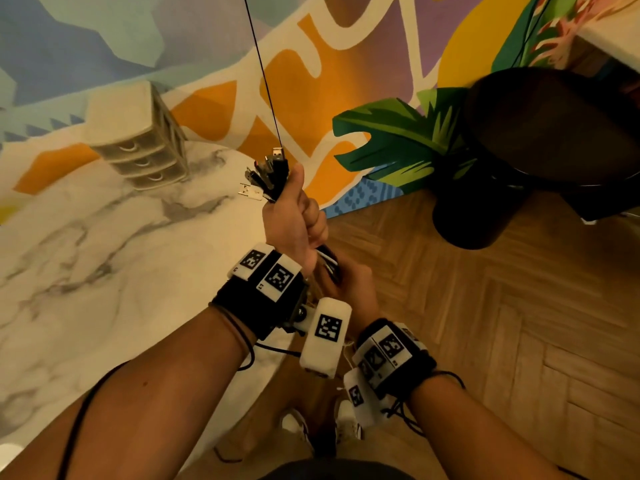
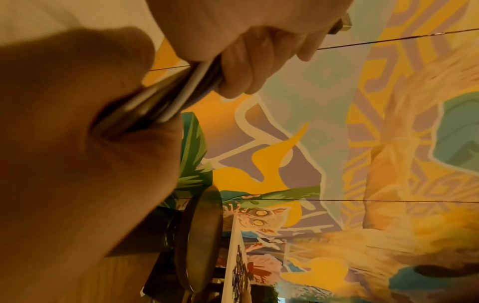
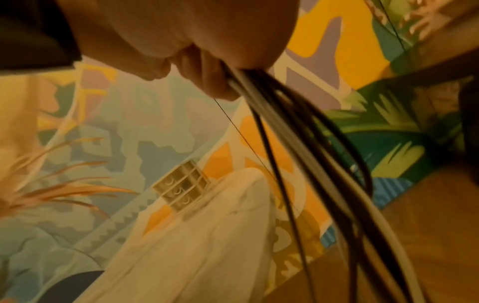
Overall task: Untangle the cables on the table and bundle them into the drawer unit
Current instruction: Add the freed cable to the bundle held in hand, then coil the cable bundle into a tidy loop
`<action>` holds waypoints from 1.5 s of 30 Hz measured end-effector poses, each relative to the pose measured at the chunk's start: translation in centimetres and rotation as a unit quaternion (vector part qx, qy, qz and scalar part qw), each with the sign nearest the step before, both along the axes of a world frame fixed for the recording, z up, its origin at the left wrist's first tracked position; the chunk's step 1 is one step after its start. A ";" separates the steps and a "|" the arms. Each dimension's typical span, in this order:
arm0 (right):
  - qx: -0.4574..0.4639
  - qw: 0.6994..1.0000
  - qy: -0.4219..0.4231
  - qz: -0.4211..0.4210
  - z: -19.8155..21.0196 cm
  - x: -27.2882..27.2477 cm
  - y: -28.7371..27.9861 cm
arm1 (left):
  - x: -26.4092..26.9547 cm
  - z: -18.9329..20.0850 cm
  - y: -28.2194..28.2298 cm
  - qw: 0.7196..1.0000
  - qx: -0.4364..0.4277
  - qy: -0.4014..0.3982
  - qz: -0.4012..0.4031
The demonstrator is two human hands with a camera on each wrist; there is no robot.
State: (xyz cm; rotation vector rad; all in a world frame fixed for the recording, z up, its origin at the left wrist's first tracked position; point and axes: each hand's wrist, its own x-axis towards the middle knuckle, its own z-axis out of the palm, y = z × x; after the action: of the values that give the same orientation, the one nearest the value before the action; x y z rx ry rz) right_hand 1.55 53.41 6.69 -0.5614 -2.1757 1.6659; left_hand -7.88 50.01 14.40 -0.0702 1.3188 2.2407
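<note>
Head view shows both hands raised off the edge of the marble-patterned table [image 1: 104, 271], gathering the cables [image 1: 273, 171] into one bunch. The left hand [image 1: 294, 220] is fisted tight round the bunch just under the plugs, thumb up along it; USB ends fan out above the fist, and one white plug [image 1: 250, 192] sticks out sideways. The right hand [image 1: 349, 289] sits directly below it, fingers wrapped round the same bunch, with black and white strands showing in the short gap between the two fists.

From the left wrist camera, the left hand [image 2: 233, 41] and the right hand [image 2: 77, 143] are seen close together with the cables [image 2: 166, 98] running straight between them. From the right wrist camera the loose lengths of the cables [image 3: 298, 143] hang down out of the right hand [image 3: 202, 51] in a blurred spray of dark and pale strands.

The beige drawer unit [image 1: 138, 140] stands at the back of the table against the painted wall [image 1: 346, 64], its three drawers closed, well apart from the hands. A dark round stool [image 1: 540, 133] stands on the wooden floor [image 1: 519, 323] to the right.

No brand or lettering can be read on the plugs or drawers; the white wrist tags [image 1: 327, 327] carry only black square code patterns.
</note>
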 end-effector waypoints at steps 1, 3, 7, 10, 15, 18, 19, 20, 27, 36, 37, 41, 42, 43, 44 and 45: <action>-0.008 1.000 -0.011 0.024 0.1 0.2 0.5 | -0.3 -0.2 -0.3 1.000 0.004 -0.006 -0.011; -0.086 0.992 -0.046 0.080 0.0 0.7 1.3 | -0.9 -0.6 -0.8 0.999 0.016 -0.012 -0.031; -0.206 0.956 -0.125 0.169 -1.1 2.7 2.9 | -2.5 -0.6 -2.0 0.999 0.029 -0.016 -0.038; -0.223 0.947 -0.147 0.179 -2.3 4.3 3.8 | -3.6 -0.6 -2.8 1.000 0.010 0.003 -0.029; -0.285 0.932 -0.211 0.074 -1.7 4.6 5.1 | -1.1 0.9 -3.3 0.972 -0.105 0.134 -0.162; -0.320 0.928 -0.190 0.021 -0.8 3.9 5.7 | 1.9 2.5 -4.0 0.866 -0.253 0.251 -0.350; -0.344 0.921 -0.181 0.003 -0.3 3.8 5.7 | 2.5 2.6 -4.4 0.785 -0.303 0.311 -0.441; -0.369 0.912 -0.176 -0.011 -0.1 3.6 5.8 | 3.1 2.5 -4.7 0.689 -0.331 0.365 -0.532; -0.449 0.876 -0.178 -0.002 1.8 2.7 6.0 | 3.1 -1.2 -4.4 0.297 -0.469 0.602 -0.574; -0.498 0.853 -0.153 0.017 3.0 1.9 5.6 | 2.5 -5.9 -3.8 0.770 -0.359 0.428 -0.307; -0.479 0.864 -0.158 0.016 3.1 1.8 5.7 | 2.2 -6.5 -3.9 0.767 -0.366 0.428 -0.308; -0.487 0.857 -0.136 0.102 3.1 1.0 5.7 | 1.0 -5.7 -3.2 0.711 -0.382 0.523 -0.274; -0.507 0.845 -0.124 0.114 3.0 1.0 5.6 | 1.2 -4.8 -2.9 0.709 -0.378 0.537 -0.257; -0.527 0.833 -0.118 0.124 3.1 1.0 5.6 | 1.7 -3.7 -2.4 0.717 -0.375 0.531 -0.249; -0.535 0.825 -0.116 0.142 2.9 1.0 5.7 | 2.3 -2.8 -2.1 0.735 -0.383 0.494 -0.263; -0.534 0.820 -0.118 0.171 2.8 1.1 5.8 | 3.0 -2.0 -1.8 0.766 -0.380 0.435 -0.282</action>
State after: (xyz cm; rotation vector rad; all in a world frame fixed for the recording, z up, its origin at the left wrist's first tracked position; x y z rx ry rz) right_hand 2.62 59.21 9.47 -0.6714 -1.2901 3.1335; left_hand -4.92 48.20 12.35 1.0464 2.2541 1.0699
